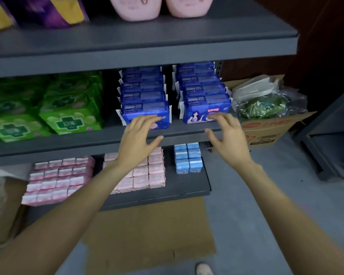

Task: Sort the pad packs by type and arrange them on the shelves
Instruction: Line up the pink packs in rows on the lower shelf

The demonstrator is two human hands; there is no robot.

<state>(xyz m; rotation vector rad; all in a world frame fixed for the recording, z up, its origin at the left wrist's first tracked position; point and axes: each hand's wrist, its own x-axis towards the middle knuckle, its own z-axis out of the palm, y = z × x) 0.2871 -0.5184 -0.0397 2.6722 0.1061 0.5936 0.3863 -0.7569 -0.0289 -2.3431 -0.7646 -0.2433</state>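
Seemingly near done, packs sit grouped by colour while the empty left hand (140,133) and right hand (225,133) hover loosely spread before the blue packs (145,100) mid-frame.

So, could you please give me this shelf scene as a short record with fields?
left hand: open left hand, fingers at the left row of blue packs
right hand: open right hand, fingers at the right row of blue packs
same shelf, left: green packs
shelf below: pink packs, light blue packs
beside shelf: cardboard box
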